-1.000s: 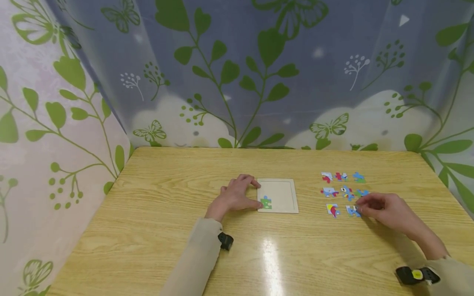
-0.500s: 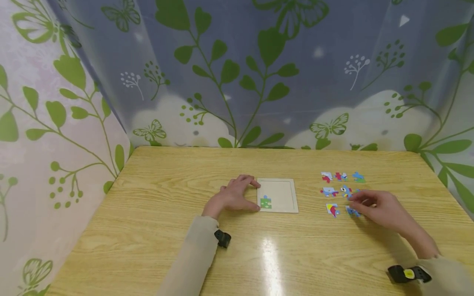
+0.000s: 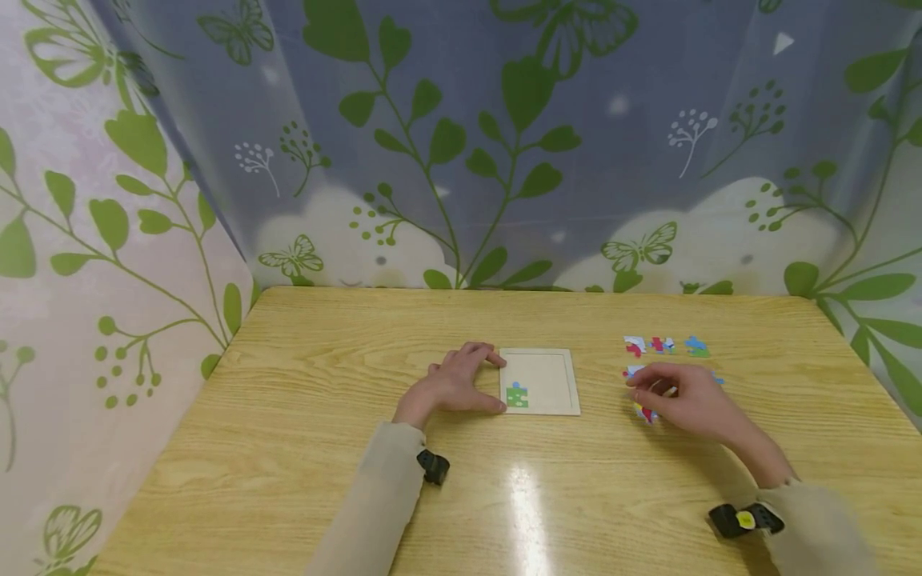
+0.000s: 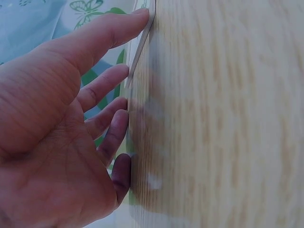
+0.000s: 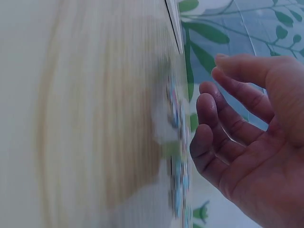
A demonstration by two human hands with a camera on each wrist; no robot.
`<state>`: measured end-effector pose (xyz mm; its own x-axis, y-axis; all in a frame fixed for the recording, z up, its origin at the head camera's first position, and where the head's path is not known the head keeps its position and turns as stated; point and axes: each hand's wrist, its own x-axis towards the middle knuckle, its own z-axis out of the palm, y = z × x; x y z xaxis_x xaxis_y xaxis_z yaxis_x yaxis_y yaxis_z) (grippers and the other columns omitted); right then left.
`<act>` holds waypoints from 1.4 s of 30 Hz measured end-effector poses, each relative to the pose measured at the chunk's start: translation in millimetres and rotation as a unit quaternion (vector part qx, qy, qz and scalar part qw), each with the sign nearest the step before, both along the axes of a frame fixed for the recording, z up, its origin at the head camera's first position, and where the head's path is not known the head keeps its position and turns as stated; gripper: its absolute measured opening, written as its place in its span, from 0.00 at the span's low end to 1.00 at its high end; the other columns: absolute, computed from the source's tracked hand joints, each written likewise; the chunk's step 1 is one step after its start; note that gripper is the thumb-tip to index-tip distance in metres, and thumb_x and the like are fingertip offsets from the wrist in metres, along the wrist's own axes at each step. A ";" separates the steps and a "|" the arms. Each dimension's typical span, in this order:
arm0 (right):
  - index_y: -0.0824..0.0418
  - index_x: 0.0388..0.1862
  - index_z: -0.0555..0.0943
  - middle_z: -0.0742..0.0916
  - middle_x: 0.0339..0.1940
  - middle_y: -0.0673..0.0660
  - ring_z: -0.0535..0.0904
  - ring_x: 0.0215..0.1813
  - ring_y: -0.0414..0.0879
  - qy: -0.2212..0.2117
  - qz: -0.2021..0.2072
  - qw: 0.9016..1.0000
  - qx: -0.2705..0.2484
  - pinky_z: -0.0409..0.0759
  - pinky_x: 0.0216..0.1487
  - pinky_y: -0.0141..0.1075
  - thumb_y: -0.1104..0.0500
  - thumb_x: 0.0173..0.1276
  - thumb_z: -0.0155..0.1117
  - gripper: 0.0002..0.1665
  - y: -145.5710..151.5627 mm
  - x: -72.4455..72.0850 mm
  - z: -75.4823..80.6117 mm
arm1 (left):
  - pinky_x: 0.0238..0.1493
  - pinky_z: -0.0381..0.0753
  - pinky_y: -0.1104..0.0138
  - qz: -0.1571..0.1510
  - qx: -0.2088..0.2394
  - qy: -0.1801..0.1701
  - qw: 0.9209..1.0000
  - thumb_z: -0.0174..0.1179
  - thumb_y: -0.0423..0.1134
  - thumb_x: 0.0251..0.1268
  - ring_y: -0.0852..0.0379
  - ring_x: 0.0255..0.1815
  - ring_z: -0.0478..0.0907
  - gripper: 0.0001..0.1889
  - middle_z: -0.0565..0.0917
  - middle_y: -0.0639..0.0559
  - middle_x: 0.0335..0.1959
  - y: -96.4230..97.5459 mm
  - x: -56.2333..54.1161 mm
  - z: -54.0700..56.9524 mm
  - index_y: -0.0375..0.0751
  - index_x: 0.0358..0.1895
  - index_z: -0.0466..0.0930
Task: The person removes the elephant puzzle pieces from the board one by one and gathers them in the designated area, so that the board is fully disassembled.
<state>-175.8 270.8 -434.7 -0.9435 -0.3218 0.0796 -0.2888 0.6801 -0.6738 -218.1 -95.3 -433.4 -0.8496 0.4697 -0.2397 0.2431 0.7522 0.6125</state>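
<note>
My left hand (image 3: 455, 380) rests at the left side of a pale square puzzle tray (image 3: 547, 372), thumb at the near corner and a finger at the far one. In the left wrist view the thumb (image 4: 114, 28) touches the tray's edge (image 4: 141, 47). A green puzzle piece (image 3: 517, 397) lies in the tray's near left corner. Over the loose pieces at the right hovers my right hand (image 3: 691, 400), fingers loosely curved. The right wrist view shows nothing between its thumb (image 5: 247, 66) and fingers. Below it a red and yellow piece (image 3: 648, 414) is partly covered.
A red and white piece (image 3: 635, 346), a red and blue piece (image 3: 661, 346) and a blue and green piece (image 3: 696, 346) form the far row. Other pieces are partly hidden under the right hand. A patterned curtain (image 3: 446, 160) hangs behind the wooden table (image 3: 324, 344).
My right hand has moved left across the loose pieces, from the right end of the rows to above the left column. The left hand has stayed at the tray, and the green piece lies unchanged.
</note>
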 end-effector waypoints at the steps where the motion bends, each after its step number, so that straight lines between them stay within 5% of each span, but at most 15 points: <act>1: 0.57 0.44 0.87 0.89 0.36 0.52 0.82 0.33 0.36 -0.005 0.003 1.000 -0.004 0.77 0.30 0.32 0.58 0.71 0.69 0.06 -3.5 -0.9 0.1 | 0.73 0.51 0.31 0.000 0.000 -0.001 1.000 0.73 0.51 0.59 0.37 0.80 0.56 0.33 0.58 0.52 0.82 0.1 -0.2 -0.2 0.55 0.69 0.72; 6: 0.57 0.45 0.86 0.88 0.37 0.55 0.81 0.28 0.39 -0.040 0.009 0.999 -0.018 0.78 0.26 0.34 0.57 0.72 0.68 0.07 -21.2 -5.3 -0.7 | 0.73 0.51 0.30 -0.002 0.000 -0.001 1.000 0.73 0.51 0.59 0.36 0.80 0.56 0.33 0.58 0.52 0.82 0.4 0.4 -0.1 0.55 0.69 0.72; 18: 0.53 0.43 0.87 0.88 0.35 0.47 0.81 0.37 0.38 -0.021 0.050 0.998 -0.008 0.80 0.37 0.32 0.57 0.71 0.70 0.05 -56.9 -17.3 -11.2 | 0.74 0.50 0.30 -0.002 0.000 -0.001 1.000 0.72 0.51 0.59 0.36 0.81 0.55 0.34 0.57 0.53 0.82 -0.3 1.3 0.4 0.56 0.69 0.72; 42: 0.53 0.43 0.87 0.87 0.34 0.49 0.81 0.35 0.40 -0.041 0.098 0.994 -0.008 0.78 0.36 0.33 0.54 0.71 0.69 0.06 -91.5 -30.4 -5.3 | 0.74 0.50 0.32 0.008 -0.005 -0.004 1.000 0.73 0.51 0.59 0.37 0.81 0.55 0.33 0.58 0.53 0.82 1.4 -0.2 0.4 0.57 0.68 0.72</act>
